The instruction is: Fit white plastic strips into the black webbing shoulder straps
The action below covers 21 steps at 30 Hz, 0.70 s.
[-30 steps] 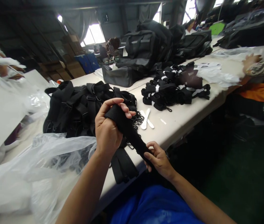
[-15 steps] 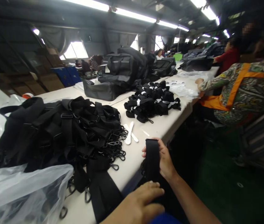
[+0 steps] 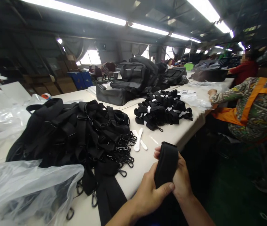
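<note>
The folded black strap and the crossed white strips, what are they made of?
The black strap looks like matte fabric webbing, probably synthetic: dull surface, soft bends. The white strips look smooth, perhaps plastic or elastic, with notched edges.

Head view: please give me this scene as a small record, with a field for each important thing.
Held item: black folded strap
Left grip: on its lower end, thumb across the front
Right grip: behind it
On table: loose strap pile
Beside pile: crossed white strips
Beyond strips: white-banded strap bundles
Farther back: dark bags
Picture's lower left: clear plastic
</note>
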Each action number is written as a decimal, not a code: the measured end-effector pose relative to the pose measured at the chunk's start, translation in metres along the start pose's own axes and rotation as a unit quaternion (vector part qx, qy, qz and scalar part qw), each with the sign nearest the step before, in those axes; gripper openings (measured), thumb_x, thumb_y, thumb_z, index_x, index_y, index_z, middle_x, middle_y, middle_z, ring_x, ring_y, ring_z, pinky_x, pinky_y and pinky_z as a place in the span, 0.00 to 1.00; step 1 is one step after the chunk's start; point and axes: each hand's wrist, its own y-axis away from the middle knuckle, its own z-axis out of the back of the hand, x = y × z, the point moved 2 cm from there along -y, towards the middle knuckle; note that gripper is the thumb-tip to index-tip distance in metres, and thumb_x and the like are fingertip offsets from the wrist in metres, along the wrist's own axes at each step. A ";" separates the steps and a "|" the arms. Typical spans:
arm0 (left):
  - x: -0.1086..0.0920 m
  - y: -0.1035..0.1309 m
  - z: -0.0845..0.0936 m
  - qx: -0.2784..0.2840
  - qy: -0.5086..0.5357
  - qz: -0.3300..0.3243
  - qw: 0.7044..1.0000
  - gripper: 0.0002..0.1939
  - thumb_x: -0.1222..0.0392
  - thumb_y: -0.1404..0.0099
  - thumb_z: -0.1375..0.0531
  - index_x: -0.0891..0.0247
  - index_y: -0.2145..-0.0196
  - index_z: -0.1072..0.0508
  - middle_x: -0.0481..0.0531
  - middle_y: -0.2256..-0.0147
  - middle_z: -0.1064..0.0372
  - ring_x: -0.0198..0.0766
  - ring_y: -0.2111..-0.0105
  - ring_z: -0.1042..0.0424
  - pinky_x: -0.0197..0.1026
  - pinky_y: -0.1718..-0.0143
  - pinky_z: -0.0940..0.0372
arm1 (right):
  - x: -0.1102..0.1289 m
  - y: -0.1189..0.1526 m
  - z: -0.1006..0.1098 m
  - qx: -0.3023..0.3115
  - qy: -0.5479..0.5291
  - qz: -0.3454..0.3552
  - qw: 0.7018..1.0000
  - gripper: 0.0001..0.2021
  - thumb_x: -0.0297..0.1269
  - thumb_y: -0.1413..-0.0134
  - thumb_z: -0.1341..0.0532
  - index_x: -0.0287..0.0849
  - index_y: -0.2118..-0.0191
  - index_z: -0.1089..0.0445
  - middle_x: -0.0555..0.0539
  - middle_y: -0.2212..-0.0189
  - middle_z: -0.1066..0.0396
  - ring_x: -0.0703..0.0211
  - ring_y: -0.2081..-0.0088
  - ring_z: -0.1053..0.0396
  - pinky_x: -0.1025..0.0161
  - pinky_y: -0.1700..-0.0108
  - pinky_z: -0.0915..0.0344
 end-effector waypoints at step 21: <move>0.011 -0.009 0.162 -0.223 0.125 0.041 0.966 0.28 0.41 0.51 0.31 0.65 0.61 0.30 0.49 0.72 0.29 0.35 0.76 0.29 0.41 0.68 0.32 | -0.037 -0.005 -0.042 0.455 0.188 0.025 0.870 0.13 0.48 0.60 0.32 0.64 0.63 0.22 0.40 0.70 0.23 0.37 0.58 0.26 0.46 0.63 0.29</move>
